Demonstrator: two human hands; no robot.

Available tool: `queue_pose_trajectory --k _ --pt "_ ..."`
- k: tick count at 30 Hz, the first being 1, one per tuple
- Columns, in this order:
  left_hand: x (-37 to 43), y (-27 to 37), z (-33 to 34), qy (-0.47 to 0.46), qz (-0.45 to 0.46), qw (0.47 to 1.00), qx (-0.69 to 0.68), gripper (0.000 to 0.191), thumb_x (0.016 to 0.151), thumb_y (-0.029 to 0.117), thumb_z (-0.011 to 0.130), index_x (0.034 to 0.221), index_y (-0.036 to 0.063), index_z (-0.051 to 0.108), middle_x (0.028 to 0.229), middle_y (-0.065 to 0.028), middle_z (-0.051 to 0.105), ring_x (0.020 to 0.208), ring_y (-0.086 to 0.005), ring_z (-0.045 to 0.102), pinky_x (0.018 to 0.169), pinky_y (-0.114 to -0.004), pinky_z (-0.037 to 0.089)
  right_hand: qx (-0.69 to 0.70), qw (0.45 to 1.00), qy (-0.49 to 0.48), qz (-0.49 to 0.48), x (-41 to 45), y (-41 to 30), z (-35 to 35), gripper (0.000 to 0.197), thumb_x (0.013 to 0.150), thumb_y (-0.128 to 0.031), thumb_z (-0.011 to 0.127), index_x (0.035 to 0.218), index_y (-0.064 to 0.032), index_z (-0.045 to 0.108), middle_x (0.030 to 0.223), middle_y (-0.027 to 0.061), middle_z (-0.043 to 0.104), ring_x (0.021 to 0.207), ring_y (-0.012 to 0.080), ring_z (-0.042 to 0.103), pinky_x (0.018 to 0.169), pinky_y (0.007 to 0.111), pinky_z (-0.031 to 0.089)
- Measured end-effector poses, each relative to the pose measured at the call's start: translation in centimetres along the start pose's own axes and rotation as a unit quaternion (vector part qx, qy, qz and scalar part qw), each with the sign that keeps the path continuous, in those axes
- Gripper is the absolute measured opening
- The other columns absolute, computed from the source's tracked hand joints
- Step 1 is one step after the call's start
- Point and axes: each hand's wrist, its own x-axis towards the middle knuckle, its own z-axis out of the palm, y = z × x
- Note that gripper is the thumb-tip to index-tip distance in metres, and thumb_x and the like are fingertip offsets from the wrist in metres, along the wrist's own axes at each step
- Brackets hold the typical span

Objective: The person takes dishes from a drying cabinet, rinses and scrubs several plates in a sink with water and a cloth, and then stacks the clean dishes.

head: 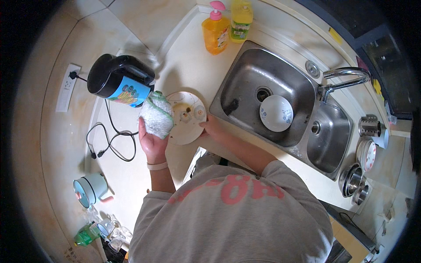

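Note:
My left hand (153,143) holds a folded white terry cloth with green edging (155,115) up over the counter. Just beside the cloth is a soiled plate (184,131), with food scraps and stains on its face. The fingers of my right hand (210,126) grip the plate's right rim, thumb on top. Whether the plate rests on the counter or is slightly raised, I cannot tell. The cloth covers part of the plate's left edge. To the right, a white bowl with blue flowers (275,113) sits in the large basin of the steel sink (240,82).
Behind the cloth stands a black appliance with a handle (120,75); its cord (131,133) loops on the counter. Soap bottles (215,34) stand by the wall. A chrome faucet (345,79) arches at the sink. Stacked plates (365,154), steel bowls (352,180) and a light-blue pot (90,190) flank the area.

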Motion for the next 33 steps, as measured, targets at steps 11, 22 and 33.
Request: queue_pose_trajectory --k 11,22,33 --pt "0.9 0.1 2.0 -0.059 -0.027 0.998 -0.019 0.046 0.089 0.028 0.034 0.127 0.0026 0.029 0.13 -0.0112 0.035 0.119 -0.0282 0.033 0.1 -0.043 0.022 0.133 0.985 0.08 -0.08 -4.9 -3.1 -5.1 0.041 0.079 -0.011 0.051 0.117 -0.0072 0.037 0.102 0.0104 0.052 0.085 0.0244 0.058 0.063 0.038 0.053" --pt "6.0 -10.4 6.6 -0.089 -0.177 0.979 0.047 0.046 0.09 0.03 0.032 0.126 0.0018 0.031 0.128 -0.0121 0.036 0.118 -0.0274 0.034 0.099 -0.042 0.025 -0.243 0.824 0.427 -0.284 -9.4 -9.4 -20.8 0.033 0.084 -0.015 0.045 0.116 -0.0066 0.041 0.094 0.0216 0.057 0.089 0.0339 0.056 0.077 0.039 0.042" --pt "7.3 -15.0 6.9 -0.013 -0.238 0.963 0.124 0.045 0.089 0.031 0.034 0.124 0.0037 0.034 0.126 -0.011 0.039 0.116 -0.0264 0.037 0.097 -0.04 0.029 -0.002 0.812 0.483 -0.327 -18.5 -9.5 -39.2 0.044 0.084 -0.013 0.05 0.125 -0.0049 0.036 0.105 0.0061 0.053 0.092 0.0123 0.049 0.08 0.024 0.039"
